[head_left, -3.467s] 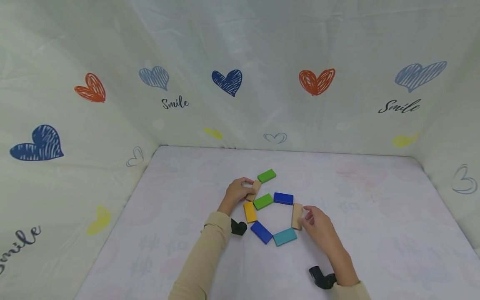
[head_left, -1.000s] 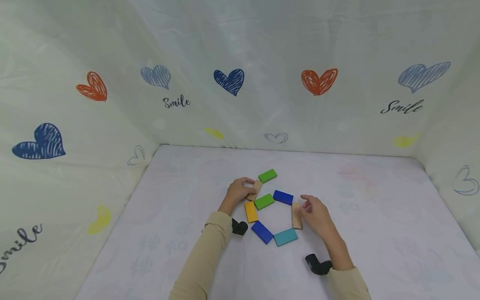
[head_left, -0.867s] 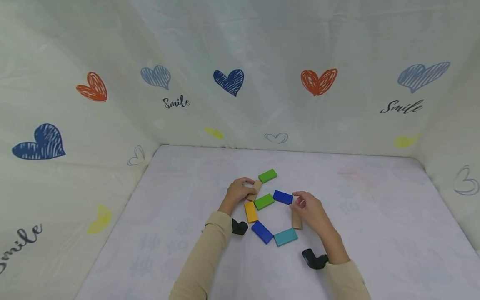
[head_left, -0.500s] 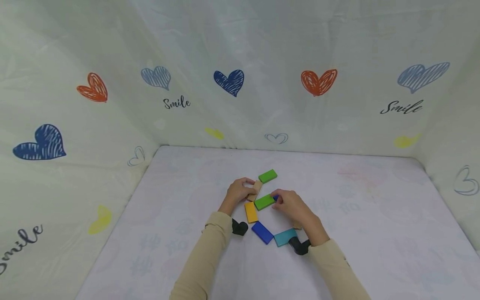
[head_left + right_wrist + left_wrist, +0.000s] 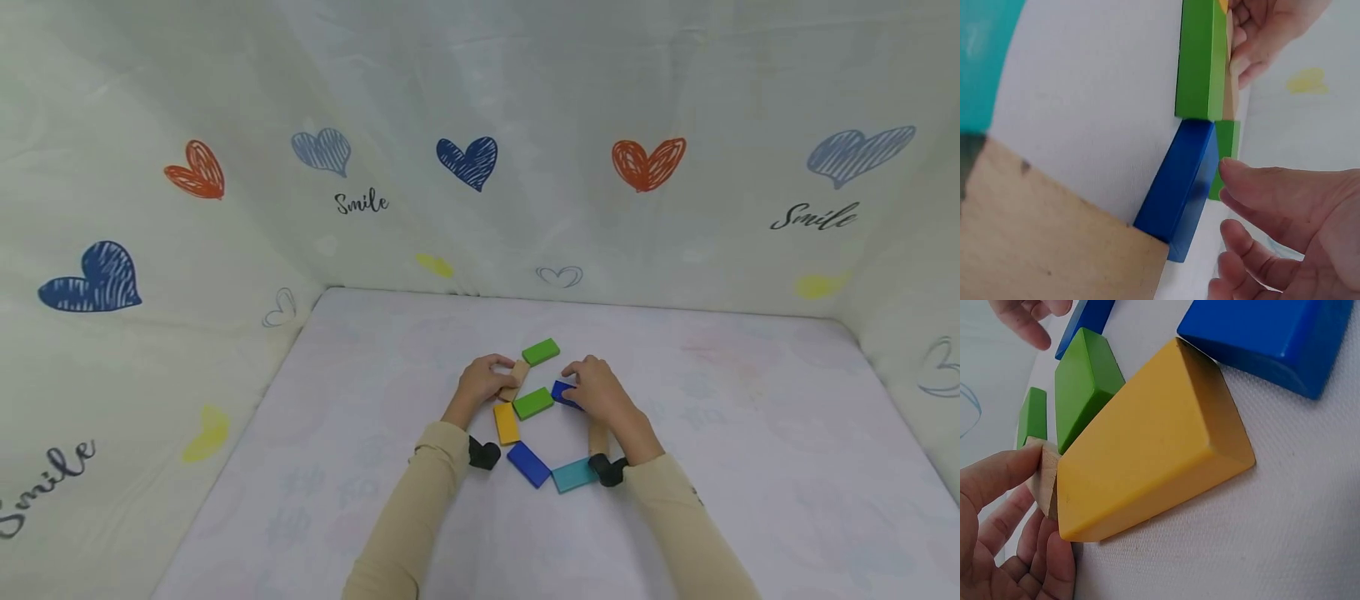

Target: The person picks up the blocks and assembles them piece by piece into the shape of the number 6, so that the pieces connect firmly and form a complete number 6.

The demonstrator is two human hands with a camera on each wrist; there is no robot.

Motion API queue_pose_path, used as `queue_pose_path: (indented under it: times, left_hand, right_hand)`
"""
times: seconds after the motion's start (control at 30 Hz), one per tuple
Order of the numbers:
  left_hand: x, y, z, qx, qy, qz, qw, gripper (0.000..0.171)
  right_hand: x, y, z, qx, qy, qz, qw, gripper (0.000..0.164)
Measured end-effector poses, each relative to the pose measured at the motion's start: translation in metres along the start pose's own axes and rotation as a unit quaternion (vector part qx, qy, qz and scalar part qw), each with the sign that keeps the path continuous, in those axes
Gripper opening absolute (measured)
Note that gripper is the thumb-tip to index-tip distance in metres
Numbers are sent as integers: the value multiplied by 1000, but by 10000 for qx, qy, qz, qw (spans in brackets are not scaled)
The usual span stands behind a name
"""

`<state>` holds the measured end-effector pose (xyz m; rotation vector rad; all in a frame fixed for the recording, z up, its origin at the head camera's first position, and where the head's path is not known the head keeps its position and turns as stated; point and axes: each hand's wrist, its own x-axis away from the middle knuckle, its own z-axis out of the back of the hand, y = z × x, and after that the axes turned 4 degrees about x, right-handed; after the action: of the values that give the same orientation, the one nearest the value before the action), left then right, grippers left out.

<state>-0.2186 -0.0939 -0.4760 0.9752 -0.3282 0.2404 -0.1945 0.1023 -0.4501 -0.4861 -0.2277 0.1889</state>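
My left hand [image 5: 480, 383] pinches a plain wooden block [image 5: 515, 381] between thumb and fingers; it lies just behind the yellow block [image 5: 1147, 444]. Over the upper blue block [image 5: 564, 393] hovers my right hand [image 5: 600, 392]. The right wrist view shows that hand's fingers [image 5: 1254, 250] spread and holding nothing, with the thumb close beside the blue block [image 5: 1175, 181]. One end of this block meets the front green block [image 5: 533, 403], the other the right wooden block [image 5: 597, 437], which my right hand partly covers in the head view.
The lower blue block [image 5: 529, 464] and teal block [image 5: 573, 475] continue the ring at the front. A second green block [image 5: 542, 352] lies at the far end of the held wooden block. Around them spreads the white tabletop [image 5: 750, 467], with a printed cloth wall [image 5: 540, 225] behind.
My right hand left the right wooden block, reached left over the upper blue block, then drew back slightly right with its fingers off it. That block has turned slightly. My left hand stays put.
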Motion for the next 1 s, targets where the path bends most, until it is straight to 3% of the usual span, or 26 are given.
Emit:
queue_pose_path:
  times: [0.33,0.53,0.73,1.0]
  left_hand:
    - [-4,0,-2,-29,19,148,9999,29]
    - [-7,0,-3,-64,32,253,9997,26]
    - [-8,1,-3,-51,12,321,9995,28]
    - [-4,0,-2,-92,6,124,9999,30]
  right_hand:
    - [-7,10,0,-228,-286,-6,9993,24]
    - [-8,7,-6,-472,-376,450,9972,31]
    - [-10,3,-11,-257,-516,960,9937,33]
    - [-11,0,-13,-36,-393,1070,9935,27]
